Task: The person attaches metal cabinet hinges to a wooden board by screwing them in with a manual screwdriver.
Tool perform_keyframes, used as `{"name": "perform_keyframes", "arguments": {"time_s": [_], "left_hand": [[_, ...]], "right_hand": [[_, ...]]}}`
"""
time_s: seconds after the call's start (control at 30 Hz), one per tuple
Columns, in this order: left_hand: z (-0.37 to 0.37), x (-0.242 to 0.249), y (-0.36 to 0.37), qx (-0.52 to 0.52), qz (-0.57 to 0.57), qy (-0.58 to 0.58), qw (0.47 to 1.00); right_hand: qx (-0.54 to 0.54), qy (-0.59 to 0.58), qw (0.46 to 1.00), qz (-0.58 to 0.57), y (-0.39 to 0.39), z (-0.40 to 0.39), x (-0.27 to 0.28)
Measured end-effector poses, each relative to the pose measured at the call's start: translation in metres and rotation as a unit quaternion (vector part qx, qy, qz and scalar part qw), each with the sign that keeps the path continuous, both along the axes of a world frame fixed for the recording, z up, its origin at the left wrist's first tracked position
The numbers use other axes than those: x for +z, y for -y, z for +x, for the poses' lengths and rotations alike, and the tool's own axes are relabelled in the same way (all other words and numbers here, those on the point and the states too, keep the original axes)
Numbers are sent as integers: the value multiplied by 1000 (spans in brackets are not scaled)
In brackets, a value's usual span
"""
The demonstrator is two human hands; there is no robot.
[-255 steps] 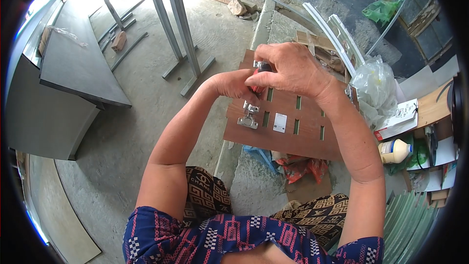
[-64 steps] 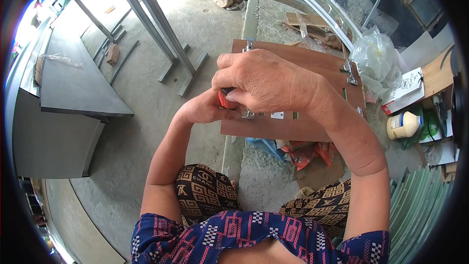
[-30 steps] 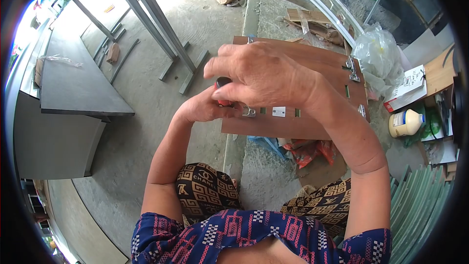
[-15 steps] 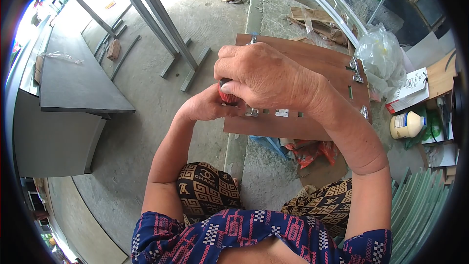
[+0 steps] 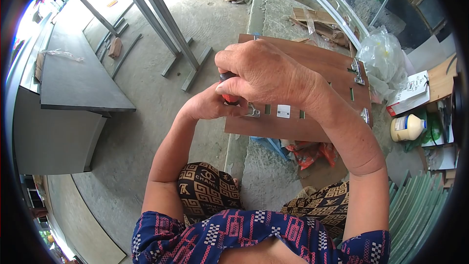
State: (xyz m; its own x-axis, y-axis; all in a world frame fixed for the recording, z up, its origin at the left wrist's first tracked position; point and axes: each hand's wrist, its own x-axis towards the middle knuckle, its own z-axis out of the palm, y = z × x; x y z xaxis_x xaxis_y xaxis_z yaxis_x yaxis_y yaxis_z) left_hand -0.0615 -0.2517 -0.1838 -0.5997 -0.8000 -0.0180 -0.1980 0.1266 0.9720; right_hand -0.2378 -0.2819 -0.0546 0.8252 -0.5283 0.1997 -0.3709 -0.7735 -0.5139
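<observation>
My right hand [image 5: 266,74] is closed over the black top of a red-and-black screwdriver [image 5: 229,99], gripping it from above. Lower on the same handle, the fingers of my left hand [image 5: 207,104] are wrapped around it. The screwdriver's shaft and tip are hidden by the hands. Both hands are over the left side of a brown wooden panel [image 5: 273,126]. Right beside my left fingertips is a metal hinge [image 5: 253,111] on the panel. Other hinges [image 5: 358,72] sit along its right side, and a white label [image 5: 283,111] is near the middle.
Metal uprights with feet [image 5: 171,34] stand at the upper left, near a dark grey board [image 5: 73,83]. To the right are a clear plastic bag [image 5: 381,56], a cream bottle [image 5: 408,127] and stacked greenish strips [image 5: 422,210]. Red plastic [image 5: 317,155] lies below the panel.
My right hand's fingers have shifted slightly around the handle, and more of its dark top shows. My left hand stays in place. The view has moved a little.
</observation>
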Motion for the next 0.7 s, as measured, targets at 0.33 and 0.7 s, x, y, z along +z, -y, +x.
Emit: {"name": "perform_keyframes", "arguments": {"time_s": [0.33,0.7], "left_hand": [[-7,12,5,-2,66,35,997],[-13,13,9,-16,22,10,1000]], "right_hand": [[0,-34,998,-58,2,-8,0],[1,-16,999,-34,4,-11,-9]]}}
